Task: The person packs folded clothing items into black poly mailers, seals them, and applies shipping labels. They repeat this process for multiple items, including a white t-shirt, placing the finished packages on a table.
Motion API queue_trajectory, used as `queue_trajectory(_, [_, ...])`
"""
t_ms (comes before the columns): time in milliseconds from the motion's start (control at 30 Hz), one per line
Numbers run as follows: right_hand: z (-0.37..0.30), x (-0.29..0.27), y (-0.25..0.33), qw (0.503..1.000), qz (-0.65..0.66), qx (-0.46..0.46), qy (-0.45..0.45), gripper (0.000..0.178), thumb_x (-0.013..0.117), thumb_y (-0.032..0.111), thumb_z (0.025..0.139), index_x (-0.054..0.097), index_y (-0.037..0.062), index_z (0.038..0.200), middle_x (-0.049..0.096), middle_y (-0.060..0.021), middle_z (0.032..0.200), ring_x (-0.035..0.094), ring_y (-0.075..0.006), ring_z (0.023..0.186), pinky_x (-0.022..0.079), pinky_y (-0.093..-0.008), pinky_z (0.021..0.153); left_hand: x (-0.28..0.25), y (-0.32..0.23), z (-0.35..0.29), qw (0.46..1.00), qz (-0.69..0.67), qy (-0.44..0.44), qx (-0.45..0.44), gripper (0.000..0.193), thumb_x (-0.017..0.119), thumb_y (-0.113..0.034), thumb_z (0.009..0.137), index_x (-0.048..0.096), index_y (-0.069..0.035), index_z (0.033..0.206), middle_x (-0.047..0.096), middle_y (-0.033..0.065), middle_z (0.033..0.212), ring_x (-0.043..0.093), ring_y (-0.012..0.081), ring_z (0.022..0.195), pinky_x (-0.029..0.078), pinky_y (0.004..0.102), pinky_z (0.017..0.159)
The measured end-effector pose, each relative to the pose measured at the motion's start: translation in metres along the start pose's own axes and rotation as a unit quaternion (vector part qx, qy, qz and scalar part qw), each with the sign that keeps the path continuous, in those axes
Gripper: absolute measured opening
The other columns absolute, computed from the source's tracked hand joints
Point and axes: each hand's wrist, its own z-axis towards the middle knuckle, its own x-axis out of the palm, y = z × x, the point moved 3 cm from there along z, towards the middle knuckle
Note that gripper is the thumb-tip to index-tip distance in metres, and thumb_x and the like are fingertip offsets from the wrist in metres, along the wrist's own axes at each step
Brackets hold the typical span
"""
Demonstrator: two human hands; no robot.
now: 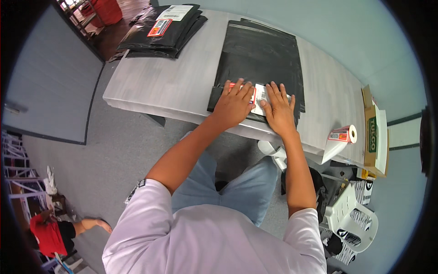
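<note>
Pale shirt cut off below, spread hands partly hiding labels on black packaging.

Workroom with a pale table set along a blue-green wall, seen from above through a wide lens.
The table has a light grey, wood-grained top; the wall runs behind it and down the right side, where a white band edged with dark strips crosses it. The floor is plain grey. At left stands a grey-blue door with a metal handle; beside it, an opening shows a reddish-brown floor beyond. A white plastic chair occupies the lower right, pale metal racking the lower left. Lighting is soft and fairly even.
</note>
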Motion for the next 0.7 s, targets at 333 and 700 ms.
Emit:
queue_trajectory(333, [-0.005, 0.015, -0.023, 0.994, -0.033, 0.07, 0.08, 0.095, 0.049, 0.074, 0.085, 0.032, 0.0084, 0.152, 0.025, -0.0159, 0.16, 0.017, -0.0357, 0.15, 0.011, -0.0656, 0.115, -0.004, 0.03, -0.026, 0.981, -0.022, 0.061, -0.183, 0.108, 0.054, -0.081, 0.077, 0.032, -0.006, 0.152, 0.028, 0.0257, 0.155, 0.023, 0.039, 0.147, 0.016, 0.0609, 0.116])
queue_trajectory(700, [-0.036, -0.003, -0.038, 0.997, 0.001, 0.069, 0.019, 0.082, 0.048, 0.062, 0.093, 0.031, 0.0092, 0.153, 0.024, -0.018, 0.16, 0.018, -0.0377, 0.149, 0.013, -0.0673, 0.113, -0.029, 0.038, -0.009, 0.988, -0.06, 0.028, -0.142, 0.079, 0.05, -0.061, 0.093, 0.038, -0.004, 0.147, 0.033, 0.0206, 0.155, 0.027, 0.0342, 0.146, 0.024, 0.0596, 0.114])
